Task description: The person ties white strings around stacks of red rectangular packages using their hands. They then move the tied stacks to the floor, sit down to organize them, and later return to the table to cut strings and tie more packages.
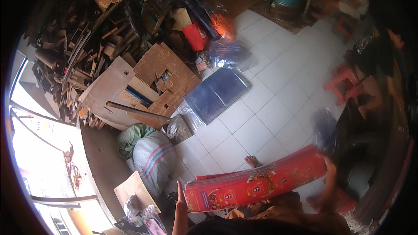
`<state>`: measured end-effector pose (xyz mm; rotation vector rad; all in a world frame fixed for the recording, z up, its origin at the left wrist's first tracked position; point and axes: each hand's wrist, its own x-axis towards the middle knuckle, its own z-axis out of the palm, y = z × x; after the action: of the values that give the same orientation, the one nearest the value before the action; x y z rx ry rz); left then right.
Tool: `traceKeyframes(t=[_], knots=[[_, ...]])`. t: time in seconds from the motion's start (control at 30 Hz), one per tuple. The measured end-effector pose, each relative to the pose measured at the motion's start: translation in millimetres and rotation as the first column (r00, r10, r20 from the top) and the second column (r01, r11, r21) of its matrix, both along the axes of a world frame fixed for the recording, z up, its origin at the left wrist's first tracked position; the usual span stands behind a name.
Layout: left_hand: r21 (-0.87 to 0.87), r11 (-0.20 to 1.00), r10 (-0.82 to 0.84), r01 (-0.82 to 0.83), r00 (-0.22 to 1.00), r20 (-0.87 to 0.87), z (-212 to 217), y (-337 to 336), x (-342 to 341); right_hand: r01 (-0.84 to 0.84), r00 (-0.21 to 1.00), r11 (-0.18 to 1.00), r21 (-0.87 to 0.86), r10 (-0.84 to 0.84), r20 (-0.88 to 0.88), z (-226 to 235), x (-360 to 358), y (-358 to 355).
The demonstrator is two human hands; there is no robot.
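Left hand (181, 201) at about 7 o'clock in the head view stands upright with its fingers pressed together and flat against the left end of a stack of red printed sheets (257, 183); the palm side is hidden behind the stack's edge, and the forearm is cut off by the lower rim. Right hand (329, 169) at about 4 o'clock grips the stack's right end, fingers curled over the upper corner; motion blur hides the fingertips, so how tightly they close cannot be told. The stack lies between both hands at about 5 o'clock, tilted upward to the right, held above the white tiled floor (261, 117). Its printing is too small to make out. A bare foot (251, 161) shows just above the stack's upper edge, the leg hidden behind it. At 12 o'clock from the stack, a dark blue plastic-wrapped bundle (217, 94) rests on the tiles. A striped sack (150, 160) sits at 9 o'clock from the stack. A heap of scrap wood and cardboard (109, 39) fills the 10 o'clock region. Another person (379, 61) at 2 o'clock is dark and blurred beside a red plastic stool (342, 85).
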<state>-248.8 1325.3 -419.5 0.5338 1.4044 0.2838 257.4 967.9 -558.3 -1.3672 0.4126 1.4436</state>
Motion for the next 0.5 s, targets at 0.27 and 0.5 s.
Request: traceKeyframes(t=[0.27,0.5], knots=[[0.072,0.883,-0.464,0.463,0.886,-0.004,27.7,73.2,104.1,0.435,0.898,0.896,-0.087,-0.439,-0.027,29.1,-52.3,-94.5],[-0.045,0.698,-0.713,0.715,0.7,0.049,55.7,124.8,202.4,0.748,0.661,0.659,-0.076,-0.732,0.162,139.1,-158.2,-127.5]])
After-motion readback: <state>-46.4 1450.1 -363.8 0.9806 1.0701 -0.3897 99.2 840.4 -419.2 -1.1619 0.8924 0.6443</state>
